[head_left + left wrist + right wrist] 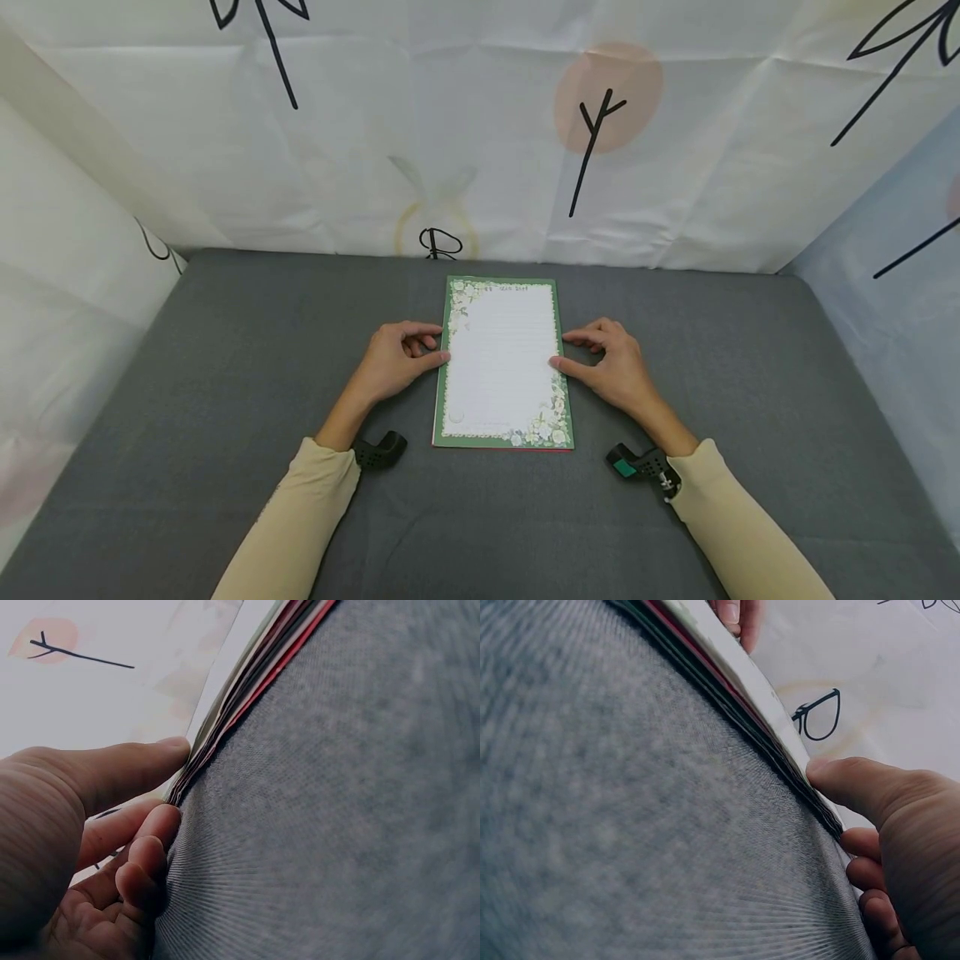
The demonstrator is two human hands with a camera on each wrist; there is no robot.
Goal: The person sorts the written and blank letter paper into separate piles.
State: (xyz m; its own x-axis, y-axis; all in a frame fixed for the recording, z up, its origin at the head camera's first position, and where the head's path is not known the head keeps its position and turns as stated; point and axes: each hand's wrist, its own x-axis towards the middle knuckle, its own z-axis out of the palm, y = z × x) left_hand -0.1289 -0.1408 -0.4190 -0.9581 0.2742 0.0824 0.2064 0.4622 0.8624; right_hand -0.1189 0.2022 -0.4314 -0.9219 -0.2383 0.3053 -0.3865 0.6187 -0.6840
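A stack of lined writing paper (498,367) lies flat on the grey cloth, its top sheet white with a green border and pale flowers. My left hand (397,354) pinches its left edge, thumb on top and fingers against the side. Opposite, my right hand (611,362) holds the right edge in the same way. From the left wrist, the stack's side (259,667) shows several layers, including red and dark ones, beside my left thumb (142,769). In the right wrist view my right thumb (855,780) presses the upper edge of the layered stack (727,682).
Grey cloth (225,375) covers the table around the stack. Behind the table hangs a white curtain (480,108) with leaf drawings, and similar cloth closes both sides. Each wrist wears a black camera mount, the left one (380,450) and the right one (641,465) near the tabletop.
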